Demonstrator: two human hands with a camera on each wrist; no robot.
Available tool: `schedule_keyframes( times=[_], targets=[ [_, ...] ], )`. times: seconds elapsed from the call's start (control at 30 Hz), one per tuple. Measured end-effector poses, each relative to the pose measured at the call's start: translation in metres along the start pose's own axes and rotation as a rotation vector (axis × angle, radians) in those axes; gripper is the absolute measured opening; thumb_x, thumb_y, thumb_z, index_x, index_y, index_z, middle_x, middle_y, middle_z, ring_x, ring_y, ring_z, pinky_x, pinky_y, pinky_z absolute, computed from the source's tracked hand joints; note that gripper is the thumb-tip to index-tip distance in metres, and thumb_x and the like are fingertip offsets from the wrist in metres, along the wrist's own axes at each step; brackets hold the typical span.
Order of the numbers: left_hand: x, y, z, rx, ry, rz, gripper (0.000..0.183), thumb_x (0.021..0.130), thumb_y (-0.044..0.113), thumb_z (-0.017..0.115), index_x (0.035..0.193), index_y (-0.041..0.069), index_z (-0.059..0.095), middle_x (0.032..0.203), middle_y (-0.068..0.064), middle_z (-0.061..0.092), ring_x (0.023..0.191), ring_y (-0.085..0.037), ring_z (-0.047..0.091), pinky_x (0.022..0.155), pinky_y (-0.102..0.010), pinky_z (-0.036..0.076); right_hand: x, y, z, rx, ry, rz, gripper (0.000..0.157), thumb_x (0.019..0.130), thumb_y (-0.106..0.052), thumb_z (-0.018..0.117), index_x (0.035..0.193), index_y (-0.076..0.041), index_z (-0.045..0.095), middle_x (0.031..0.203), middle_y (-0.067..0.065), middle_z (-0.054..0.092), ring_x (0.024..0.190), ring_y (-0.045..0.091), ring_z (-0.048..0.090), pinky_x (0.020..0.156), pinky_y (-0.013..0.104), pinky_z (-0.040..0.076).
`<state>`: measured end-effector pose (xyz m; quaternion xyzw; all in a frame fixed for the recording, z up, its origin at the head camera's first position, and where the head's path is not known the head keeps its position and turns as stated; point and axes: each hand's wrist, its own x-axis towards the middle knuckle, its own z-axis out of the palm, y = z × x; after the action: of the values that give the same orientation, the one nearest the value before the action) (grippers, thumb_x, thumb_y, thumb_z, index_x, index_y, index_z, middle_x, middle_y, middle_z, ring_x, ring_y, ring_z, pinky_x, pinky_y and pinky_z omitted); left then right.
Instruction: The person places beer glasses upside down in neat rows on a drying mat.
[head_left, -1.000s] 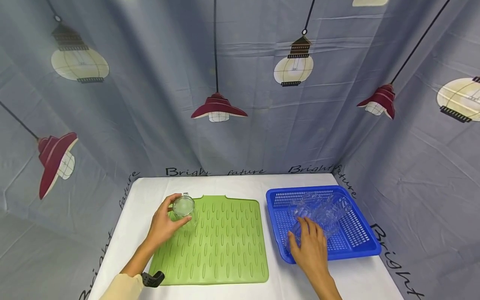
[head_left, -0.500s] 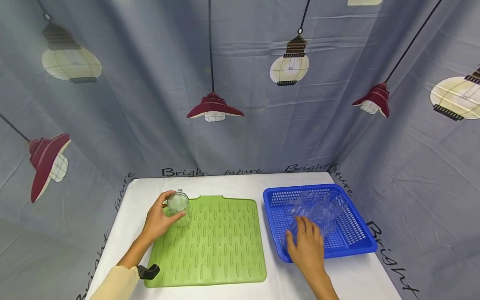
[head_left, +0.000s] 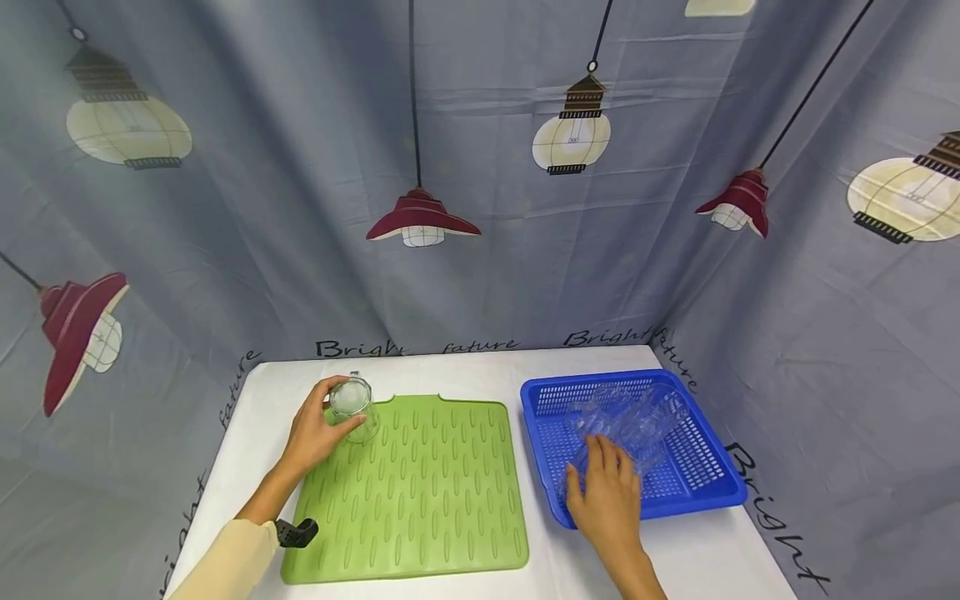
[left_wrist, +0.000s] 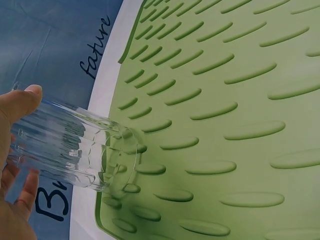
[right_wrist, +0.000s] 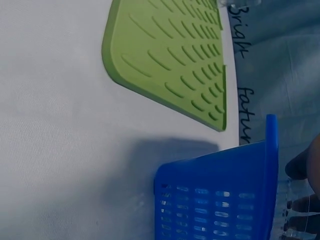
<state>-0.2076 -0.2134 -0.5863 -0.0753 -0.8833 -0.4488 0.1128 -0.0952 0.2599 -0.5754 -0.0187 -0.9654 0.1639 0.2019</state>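
My left hand [head_left: 315,429] grips a clear glass mug [head_left: 352,404] near its upper end, thumb on the near side and fingers on the far side. The mug stands over the far left corner of a green ridged mat [head_left: 420,492]; in the left wrist view its lower end [left_wrist: 122,160] is at the mat, though I cannot tell whether it touches. Inside a blue mesh basket [head_left: 693,500], my right hand [head_left: 609,500] holds another clear glass, partly hidden by the hand. Beyond the basket rim in the right wrist view, the thumb [right_wrist: 297,167] and fingers are around clear glass [right_wrist: 287,192].
Several more clear glass pieces [head_left: 637,417] lie heaped in the basket, their outlines hard to separate. Mat and basket sit side by side on a white-covered table [head_left: 480,371]. Grey-blue curtain [head_left: 480,292] printed with lamps closes off the back and both sides.
The left hand and its mug have shifted slightly left and away, towards the mat's far left corner. My right hand stays at the glass in the basket. The whole view has drifted a little.
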Motion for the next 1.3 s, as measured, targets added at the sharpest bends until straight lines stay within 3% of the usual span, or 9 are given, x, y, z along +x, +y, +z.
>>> schedule_keyframes(
  times=[0.47,0.73,1.0,1.3],
  targets=[
    [0.007,-0.004,0.001,0.027,-0.013,0.038,0.077,0.092,0.019,0.088,0.157,0.007,0.048,0.155,-0.023,0.057,0.13,-0.046,0.063,0.106,-0.066,0.054,-0.001,-0.004,0.001,-0.001,-0.001,0.003,0.058,0.099,-0.023,0.071,0.147,0.006,0.056,0.148,0.031,0.059,0.136,0.054,0.05,0.102,0.072,0.047],
    [0.008,-0.007,0.0,0.049,-0.041,0.036,0.08,0.098,0.018,0.081,0.165,0.01,0.039,0.169,-0.021,0.043,0.145,-0.047,0.051,0.107,-0.064,0.056,-0.002,-0.002,0.004,-0.002,0.005,0.01,0.058,0.099,-0.024,0.071,0.147,0.005,0.056,0.148,0.03,0.059,0.137,0.053,0.049,0.1,0.072,0.046],
    [0.01,-0.01,0.001,0.04,-0.066,0.054,0.084,0.097,0.008,0.08,0.167,0.01,0.035,0.173,-0.021,0.035,0.15,-0.05,0.045,0.11,-0.066,0.055,-0.003,-0.003,0.004,-0.009,0.023,0.001,0.058,0.098,-0.023,0.071,0.147,0.005,0.056,0.148,0.03,0.059,0.136,0.054,0.05,0.1,0.072,0.047],
    [0.014,-0.012,-0.002,0.092,-0.097,0.084,0.086,0.094,0.002,0.081,0.166,0.005,0.034,0.174,-0.025,0.028,0.151,-0.057,0.04,0.104,-0.069,0.057,-0.003,-0.003,0.005,-0.014,0.038,-0.008,0.058,0.097,-0.021,0.074,0.146,0.006,0.058,0.147,0.031,0.061,0.135,0.054,0.053,0.098,0.072,0.048]
  ],
)
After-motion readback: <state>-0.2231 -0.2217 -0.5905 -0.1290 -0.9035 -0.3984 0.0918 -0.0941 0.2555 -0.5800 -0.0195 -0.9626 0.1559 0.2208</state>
